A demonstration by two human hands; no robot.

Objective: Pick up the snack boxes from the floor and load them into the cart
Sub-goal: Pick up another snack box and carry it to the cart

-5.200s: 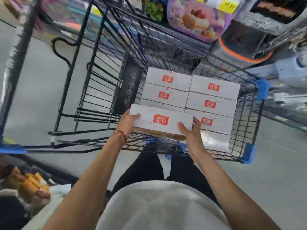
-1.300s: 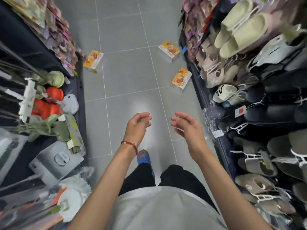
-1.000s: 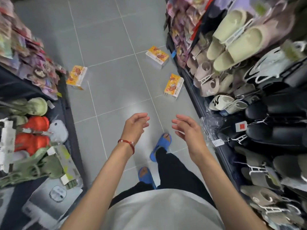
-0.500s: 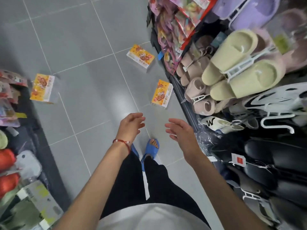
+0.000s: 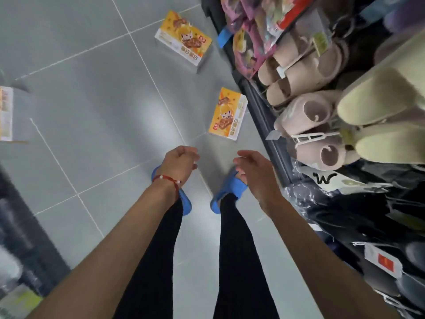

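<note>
Three yellow-orange snack boxes lie on the grey tiled floor. The nearest box point(image 5: 228, 113) lies just ahead of my hands, close to the base of the right-hand rack. A second box point(image 5: 183, 40) lies farther ahead. A third box point(image 5: 5, 113) is cut off by the left edge. My left hand point(image 5: 180, 161), with a red string bracelet at the wrist, hangs empty with loosely curled fingers. My right hand point(image 5: 254, 171) is empty too, fingers relaxed. Both hover above my blue slippers. The cart is out of view.
A rack of hanging slippers point(image 5: 326, 107) and snack packets point(image 5: 259, 35) lines the right side, its dark base point(image 5: 259, 116) beside the nearest box. A dark shelf point(image 5: 20, 226) borders the lower left. My legs and blue slippers point(image 5: 227, 192) stand on the aisle floor point(image 5: 103, 100).
I put a white box into the cart, turned away, and walked down the aisle. The floor boxes have come nearer; both hands stay empty in front of me.
</note>
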